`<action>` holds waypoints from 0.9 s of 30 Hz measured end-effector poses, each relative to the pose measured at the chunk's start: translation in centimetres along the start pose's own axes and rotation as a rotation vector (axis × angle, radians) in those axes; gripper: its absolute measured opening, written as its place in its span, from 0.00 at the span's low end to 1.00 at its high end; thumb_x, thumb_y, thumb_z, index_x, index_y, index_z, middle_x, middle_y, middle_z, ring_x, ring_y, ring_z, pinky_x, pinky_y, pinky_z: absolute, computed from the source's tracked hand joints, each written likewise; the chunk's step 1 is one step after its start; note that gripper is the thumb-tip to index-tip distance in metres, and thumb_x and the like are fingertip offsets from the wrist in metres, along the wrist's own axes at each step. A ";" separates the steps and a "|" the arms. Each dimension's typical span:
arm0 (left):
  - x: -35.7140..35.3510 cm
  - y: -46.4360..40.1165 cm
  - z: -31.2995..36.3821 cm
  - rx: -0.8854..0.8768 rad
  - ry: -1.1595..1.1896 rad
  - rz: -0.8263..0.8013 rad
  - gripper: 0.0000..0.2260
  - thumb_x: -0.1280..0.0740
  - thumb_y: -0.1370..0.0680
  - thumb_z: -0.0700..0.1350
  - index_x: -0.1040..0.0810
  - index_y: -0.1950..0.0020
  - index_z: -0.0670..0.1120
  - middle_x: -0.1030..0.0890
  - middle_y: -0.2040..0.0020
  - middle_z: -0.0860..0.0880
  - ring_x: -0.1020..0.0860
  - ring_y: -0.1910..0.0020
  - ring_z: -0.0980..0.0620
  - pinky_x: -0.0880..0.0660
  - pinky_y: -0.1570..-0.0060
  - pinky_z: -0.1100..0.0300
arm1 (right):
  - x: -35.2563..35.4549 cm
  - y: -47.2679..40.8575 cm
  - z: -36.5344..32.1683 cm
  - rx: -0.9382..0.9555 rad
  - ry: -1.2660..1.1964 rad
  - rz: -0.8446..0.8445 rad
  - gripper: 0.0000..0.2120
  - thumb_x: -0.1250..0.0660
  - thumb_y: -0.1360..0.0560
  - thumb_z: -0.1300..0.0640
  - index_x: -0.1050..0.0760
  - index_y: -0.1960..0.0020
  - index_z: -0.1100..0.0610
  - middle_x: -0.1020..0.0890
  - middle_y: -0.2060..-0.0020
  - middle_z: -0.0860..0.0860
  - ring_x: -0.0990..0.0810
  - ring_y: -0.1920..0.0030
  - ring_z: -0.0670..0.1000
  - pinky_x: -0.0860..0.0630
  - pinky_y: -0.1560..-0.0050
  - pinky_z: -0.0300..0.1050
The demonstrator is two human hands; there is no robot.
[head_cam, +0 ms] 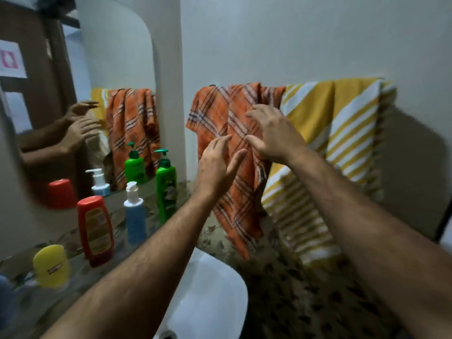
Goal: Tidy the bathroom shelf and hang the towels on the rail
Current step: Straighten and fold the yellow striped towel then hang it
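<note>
An orange plaid towel (215, 113) hangs over the wall rail, bunched and uneven, its lower end reaching down past the basin. A yellow and white striped towel (342, 123) hangs beside it on the right and covers the rest of the rail. My left hand (217, 165) is in front of the orange towel's middle, fingers straight and spread. My right hand (274, 133) is a little higher, fingers spread over the orange towel near its right edge. Neither hand grips the cloth. Along the glass shelf (115, 211) stand several bottles.
On the shelf stand a green pump bottle (166, 189), a blue pump bottle (135, 216), a red bottle (96, 231) and a yellow bottle (51, 265). A mirror (73, 94) rises behind them. A white basin (208, 294) lies below my arms.
</note>
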State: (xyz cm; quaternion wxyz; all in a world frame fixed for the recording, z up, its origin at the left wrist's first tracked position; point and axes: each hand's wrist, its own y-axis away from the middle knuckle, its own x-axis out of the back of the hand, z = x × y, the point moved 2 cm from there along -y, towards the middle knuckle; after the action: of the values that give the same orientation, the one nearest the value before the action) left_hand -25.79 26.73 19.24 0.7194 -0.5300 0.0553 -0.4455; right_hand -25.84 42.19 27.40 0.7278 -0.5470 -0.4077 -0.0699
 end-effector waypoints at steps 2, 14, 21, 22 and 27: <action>-1.0 -1.4 1.9 -0.001 0.066 0.026 0.25 0.39 0.21 0.61 0.28 0.32 0.46 0.23 0.37 0.47 0.24 0.41 0.52 0.25 0.42 0.52 | 2.7 -0.3 2.0 -0.025 0.061 0.018 0.28 0.32 0.27 0.48 0.30 0.30 0.58 0.28 0.31 0.58 0.31 0.30 0.61 0.35 0.29 0.56; -8.4 -8.5 11.5 0.155 0.207 -0.042 0.24 0.32 0.25 0.59 0.27 0.34 0.46 0.21 0.40 0.46 0.21 0.44 0.49 0.25 0.43 0.53 | 13.2 1.9 11.5 -0.301 0.291 0.215 0.25 0.33 0.26 0.49 0.30 0.32 0.56 0.27 0.33 0.56 0.30 0.34 0.60 0.30 0.38 0.57; -9.3 -8.9 12.7 0.478 0.374 -0.026 0.22 0.38 0.21 0.57 0.26 0.36 0.41 0.20 0.43 0.43 0.23 0.41 0.42 0.27 0.40 0.51 | 13.1 3.6 12.8 -0.444 0.209 0.301 0.23 0.32 0.26 0.51 0.30 0.33 0.58 0.25 0.39 0.60 0.26 0.39 0.62 0.26 0.43 0.57; -9.3 -8.9 12.8 0.466 0.360 -0.032 0.20 0.37 0.21 0.56 0.23 0.40 0.42 0.18 0.46 0.45 0.21 0.44 0.43 0.26 0.43 0.51 | 13.0 3.8 12.8 -0.466 0.194 0.323 0.23 0.32 0.25 0.51 0.30 0.34 0.58 0.25 0.40 0.60 0.26 0.39 0.63 0.26 0.43 0.57; -7.6 -7.8 14.2 0.391 0.280 0.051 0.14 0.33 0.24 0.55 0.20 0.47 0.45 0.17 0.53 0.47 0.21 0.51 0.46 0.25 0.48 0.53 | 12.3 3.9 11.9 -0.486 0.129 0.312 0.18 0.33 0.25 0.51 0.28 0.40 0.60 0.20 0.45 0.60 0.22 0.43 0.63 0.27 0.45 0.53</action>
State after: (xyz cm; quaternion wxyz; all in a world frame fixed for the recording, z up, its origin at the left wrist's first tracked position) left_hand -27.05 41.89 28.69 0.8048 -0.3119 0.0807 -0.4985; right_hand -21.76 58.09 33.54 0.6018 -0.7557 -0.2431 -0.0874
